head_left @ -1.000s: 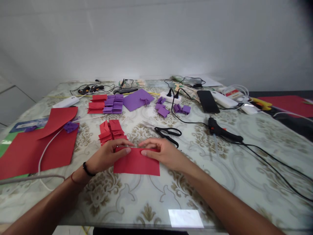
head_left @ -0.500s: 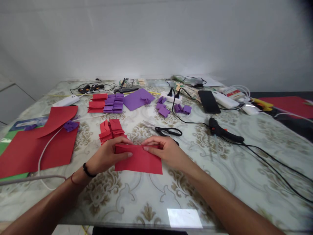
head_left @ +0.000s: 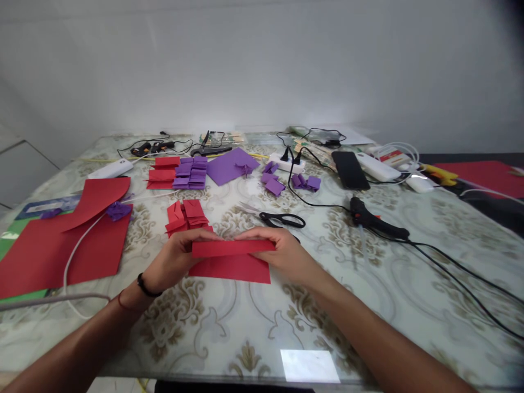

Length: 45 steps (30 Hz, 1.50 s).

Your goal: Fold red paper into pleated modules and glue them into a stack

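A sheet of red paper [head_left: 231, 267] lies near the middle of the table, its far edge turned over toward me as a narrow strip. My left hand [head_left: 180, 255] grips the left end of this fold, fingers behind and thumb hidden under the strip. At the other end, my right hand [head_left: 284, 252] pinches the fold with its fingers along the top. Just beyond my left fingers sit small folded red paper pieces [head_left: 186, 215]. Black-handled scissors [head_left: 282, 219] rest beyond my right hand.
Farther back are folded purple pieces [head_left: 191, 173], a purple sheet [head_left: 231, 165], a white power strip [head_left: 286, 162] and a phone [head_left: 350, 170]. A black glue gun [head_left: 376, 221] with its cord lies right. Large red sheets [head_left: 94, 251] and a white cable occupy the left.
The paper's far edge has been folded over toward me and now shows as a strip. Both thumbs have gone from the paper's face to beneath the strip.
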{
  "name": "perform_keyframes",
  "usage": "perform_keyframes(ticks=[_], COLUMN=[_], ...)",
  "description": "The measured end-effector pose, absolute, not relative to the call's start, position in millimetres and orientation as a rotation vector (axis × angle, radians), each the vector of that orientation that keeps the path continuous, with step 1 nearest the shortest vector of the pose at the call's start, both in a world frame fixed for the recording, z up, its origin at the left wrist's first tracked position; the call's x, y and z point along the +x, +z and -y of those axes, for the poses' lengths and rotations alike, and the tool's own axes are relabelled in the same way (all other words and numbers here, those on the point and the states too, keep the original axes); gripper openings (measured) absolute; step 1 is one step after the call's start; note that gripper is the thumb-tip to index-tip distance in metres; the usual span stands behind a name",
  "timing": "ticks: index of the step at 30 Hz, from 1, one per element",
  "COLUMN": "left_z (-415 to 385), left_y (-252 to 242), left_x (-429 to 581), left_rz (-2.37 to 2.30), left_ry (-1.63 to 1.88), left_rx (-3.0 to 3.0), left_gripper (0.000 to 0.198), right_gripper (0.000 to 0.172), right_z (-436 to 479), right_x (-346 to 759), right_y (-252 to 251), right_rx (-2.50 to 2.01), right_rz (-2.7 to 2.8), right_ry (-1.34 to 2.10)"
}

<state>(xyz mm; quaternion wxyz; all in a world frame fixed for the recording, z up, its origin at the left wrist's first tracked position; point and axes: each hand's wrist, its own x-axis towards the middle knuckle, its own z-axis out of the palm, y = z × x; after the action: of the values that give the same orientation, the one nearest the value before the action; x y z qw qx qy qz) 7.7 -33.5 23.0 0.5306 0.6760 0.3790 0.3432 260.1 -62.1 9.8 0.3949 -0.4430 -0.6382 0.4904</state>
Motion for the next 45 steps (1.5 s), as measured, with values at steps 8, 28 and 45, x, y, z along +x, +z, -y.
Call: perform_keyframes(ticks=[8,28,45], left_z=[27.1,35.4,31.4], left_y=[18.7,21.3,19.0], left_x=[-2.1,7.2,7.4], left_rz=[-0.677,-0.666,-1.136], left_ry=[0.891,0.842,0.894], left_rx=[1.656,1.846,1.746], left_gripper=[0.019,0.022,0.016], right_gripper=[0.070,0.044,0.038], right_z=[63.8,70.6,62.7], right_x=[270.1,248.4,261.9], right_y=[26.6,13.8,16.5], right_rx=[-0.839,-1.030,-1.144], right_rz=[1.864,1.656,1.600], right_ry=[1.536,1.681,1.325])
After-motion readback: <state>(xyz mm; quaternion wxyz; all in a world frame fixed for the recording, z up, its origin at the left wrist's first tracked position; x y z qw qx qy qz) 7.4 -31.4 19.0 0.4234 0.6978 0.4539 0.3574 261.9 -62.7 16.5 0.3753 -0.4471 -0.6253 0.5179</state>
